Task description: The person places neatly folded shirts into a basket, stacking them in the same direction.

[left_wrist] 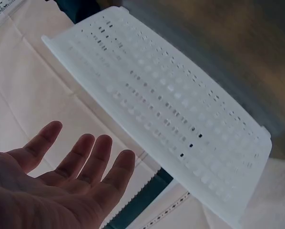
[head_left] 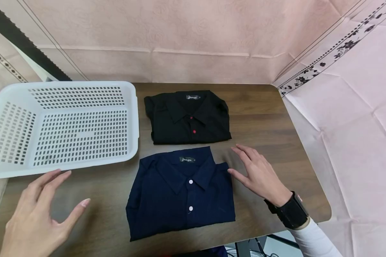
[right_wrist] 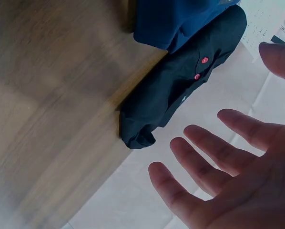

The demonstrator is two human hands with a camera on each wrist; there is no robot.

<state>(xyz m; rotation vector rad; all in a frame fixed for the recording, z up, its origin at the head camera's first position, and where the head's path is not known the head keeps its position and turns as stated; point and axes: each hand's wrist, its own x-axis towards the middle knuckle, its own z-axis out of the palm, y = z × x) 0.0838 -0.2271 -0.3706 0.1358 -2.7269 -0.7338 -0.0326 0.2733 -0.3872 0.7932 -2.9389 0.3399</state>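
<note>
On the wooden table lies a folded navy shirt (head_left: 177, 200) with white buttons, its collar toward the back. Behind it is a folded black shirt (head_left: 170, 125) with red buttons, also seen in the right wrist view. My right hand (head_left: 260, 175) hovers at the navy shirt's right side, fingers spread and holding nothing. At the lower left, my left hand (head_left: 38, 210) is raised with thumb and fingers apart, also holding nothing. Its fingertips overlap the front rim of a white plastic basket (head_left: 133, 142) in the head view. No items show inside the basket.
The wooden table (head_left: 260, 114) has a rounded right corner. Pale patterned cloth (head_left: 180, 28) hangs behind it, and more cloth (head_left: 366, 142) covers the right side. Below the front edge, dark cables (head_left: 260, 246) and a metal frame show. A black strap (head_left: 291, 210) wraps the right wrist.
</note>
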